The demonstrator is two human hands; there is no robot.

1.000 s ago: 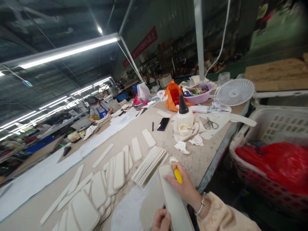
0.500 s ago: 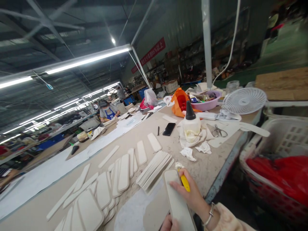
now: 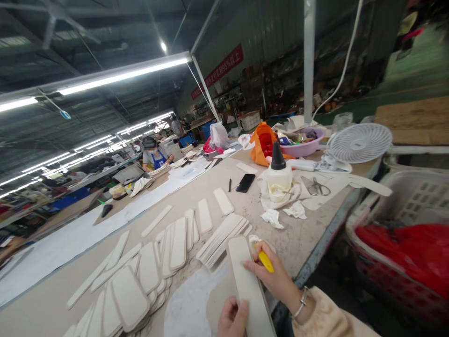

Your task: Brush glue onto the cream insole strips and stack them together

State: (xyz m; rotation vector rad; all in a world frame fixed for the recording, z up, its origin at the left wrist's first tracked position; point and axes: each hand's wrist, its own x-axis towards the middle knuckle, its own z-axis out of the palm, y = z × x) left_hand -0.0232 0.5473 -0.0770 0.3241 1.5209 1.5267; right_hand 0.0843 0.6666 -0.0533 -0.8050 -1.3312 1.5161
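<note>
A long cream strip with rounded corners (image 3: 242, 267) is tilted up in front of me at the table's near edge. My left hand (image 3: 233, 318) pinches its left side low down, thumb on the face. In my right hand (image 3: 277, 278) is a yellow-handled tool (image 3: 265, 261); a whitish lump shows by its far end, and I cannot make out its tip. The fingers of that hand also rest on the strip's right edge. Just beyond lies a stack of similar strips (image 3: 222, 239). More cream pieces (image 3: 129, 297) lie fanned out to the left.
A white squeeze bottle with a black nozzle (image 3: 278, 175) stands behind crumpled tissues (image 3: 272, 218). Nearby are a black phone (image 3: 245, 183), scissors (image 3: 317, 187), a white fan (image 3: 361, 144) and an orange bag (image 3: 261, 145). A basket (image 3: 379, 196) stands right of the table edge (image 3: 329, 234).
The strip and both hands have shifted slightly left in view. My left hand has come further up into view along the strip. The right hand still holds the yellow-handled tool.
</note>
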